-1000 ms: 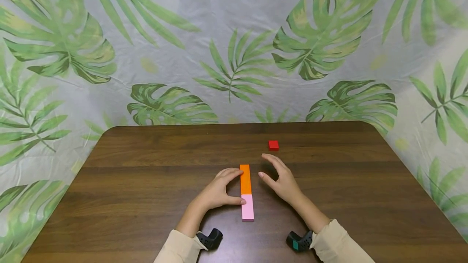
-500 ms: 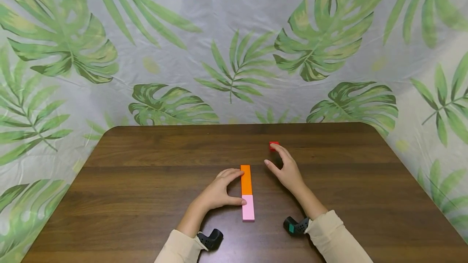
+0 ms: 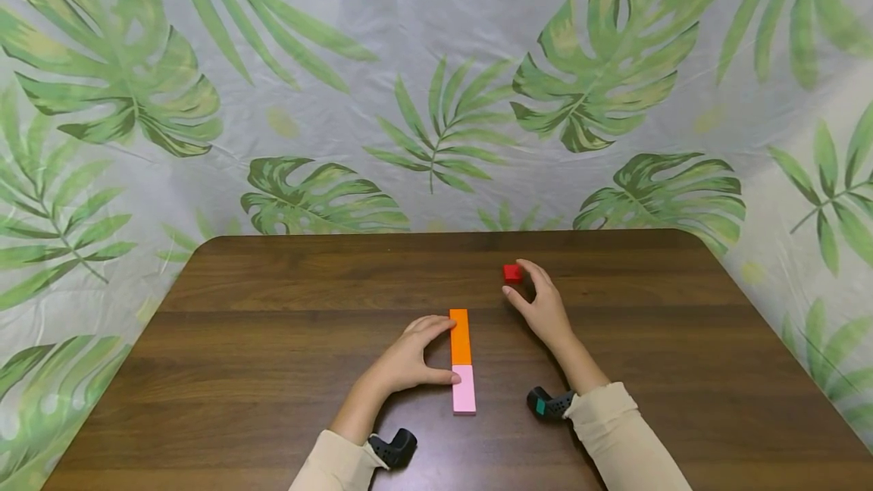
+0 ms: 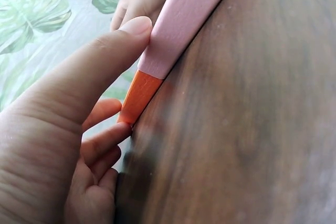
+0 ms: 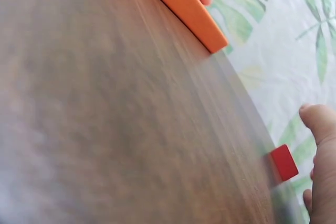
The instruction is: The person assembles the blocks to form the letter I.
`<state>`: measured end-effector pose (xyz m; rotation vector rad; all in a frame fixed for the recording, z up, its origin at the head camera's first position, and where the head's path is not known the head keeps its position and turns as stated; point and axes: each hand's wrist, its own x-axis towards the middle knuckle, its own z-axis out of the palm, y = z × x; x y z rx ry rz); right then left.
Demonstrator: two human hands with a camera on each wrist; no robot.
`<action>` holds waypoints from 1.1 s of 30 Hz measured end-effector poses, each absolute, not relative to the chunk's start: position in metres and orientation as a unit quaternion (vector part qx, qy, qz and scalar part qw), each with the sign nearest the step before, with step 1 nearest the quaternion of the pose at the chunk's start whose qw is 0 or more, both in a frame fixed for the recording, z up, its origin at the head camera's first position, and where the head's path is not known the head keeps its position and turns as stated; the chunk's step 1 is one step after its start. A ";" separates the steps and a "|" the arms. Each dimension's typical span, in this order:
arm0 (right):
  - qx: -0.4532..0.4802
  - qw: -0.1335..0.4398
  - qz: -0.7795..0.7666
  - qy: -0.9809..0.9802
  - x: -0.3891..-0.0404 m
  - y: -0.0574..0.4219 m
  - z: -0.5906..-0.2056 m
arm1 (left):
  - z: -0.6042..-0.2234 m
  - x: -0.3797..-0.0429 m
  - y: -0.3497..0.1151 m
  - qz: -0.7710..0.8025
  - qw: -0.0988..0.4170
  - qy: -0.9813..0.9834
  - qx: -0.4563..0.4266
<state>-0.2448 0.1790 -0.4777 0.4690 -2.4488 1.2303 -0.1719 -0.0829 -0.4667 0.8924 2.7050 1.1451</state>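
Note:
An orange block (image 3: 460,339) and a pink block (image 3: 464,394) lie end to end in one line on the table. My left hand (image 3: 406,356) rests along their left side. In the left wrist view its thumb touches the pink block (image 4: 184,19), while a fingertip meets the orange block (image 4: 139,95) near its far end. Farther back is a small red block (image 3: 511,273). My right hand (image 3: 548,308) hovers close at its right, thumb and fingers spread. The right wrist view shows a gap between the thumb and the red block (image 5: 284,162).
The brown wooden table (image 3: 239,370) has rounded far corners. Behind it hangs a pale cloth (image 3: 464,36) printed with green leaves. A black camera (image 3: 394,448) sits at the left wrist, another black camera (image 3: 549,404) at the right.
My right hand has moved forward and to the right, from beside the orange block to the red block. The left hand and all blocks have stayed in place.

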 end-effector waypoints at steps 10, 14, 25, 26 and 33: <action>0.136 0.149 0.423 -0.884 -0.251 0.181 -0.478 | -0.468 -0.174 -0.083 0.368 0.033 0.883 0.290; 0.130 0.133 0.417 -0.890 -0.252 0.181 -0.477 | -0.469 -0.174 -0.083 0.367 0.028 0.882 0.294; 0.114 0.098 0.404 -0.902 -0.254 0.179 -0.477 | -0.470 -0.173 -0.082 0.364 0.032 0.885 0.287; 0.114 0.098 0.406 -0.902 -0.254 0.179 -0.477 | -0.470 -0.173 -0.083 0.365 0.031 0.885 0.288; 0.110 0.093 0.406 -0.902 -0.255 0.178 -0.475 | -0.470 -0.173 -0.083 0.365 0.030 0.884 0.291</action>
